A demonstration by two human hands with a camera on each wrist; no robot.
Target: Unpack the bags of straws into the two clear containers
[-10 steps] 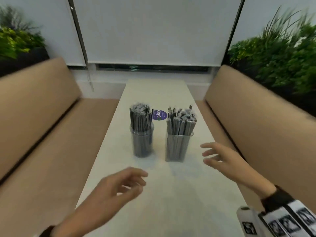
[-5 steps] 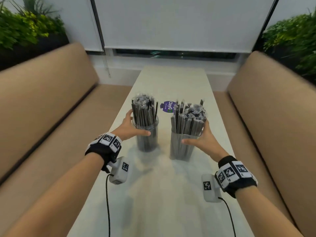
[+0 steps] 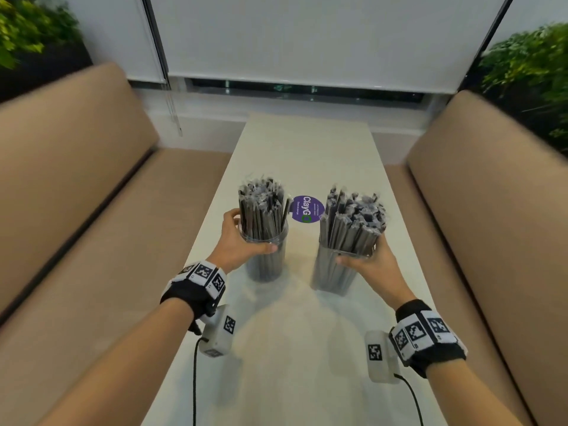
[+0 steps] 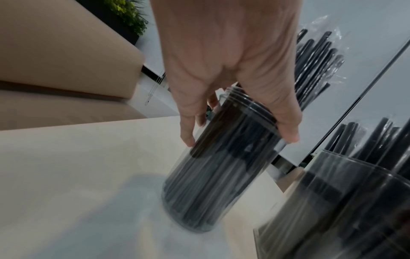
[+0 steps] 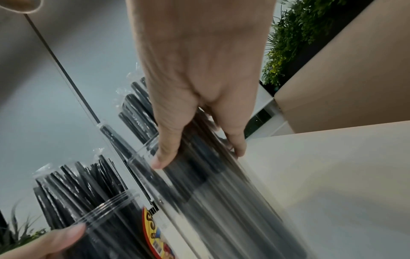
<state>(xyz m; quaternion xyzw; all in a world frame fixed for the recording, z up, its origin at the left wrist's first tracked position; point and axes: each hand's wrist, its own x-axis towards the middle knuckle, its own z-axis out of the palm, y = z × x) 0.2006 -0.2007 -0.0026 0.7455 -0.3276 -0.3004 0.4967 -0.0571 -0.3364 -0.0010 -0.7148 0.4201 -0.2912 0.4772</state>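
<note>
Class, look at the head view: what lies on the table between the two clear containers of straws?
Between the left container and the right container the white table is bare in the head view; the purple round sticker lies just behind the gap.

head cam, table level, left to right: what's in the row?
left hand → round clear container of straws → purple ClayGo sticker → square clear container of straws → right hand. Each hand grips its container near the rim.

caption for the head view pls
Left hand and right hand each grip a clear container of wrapped straws on the table.
</note>
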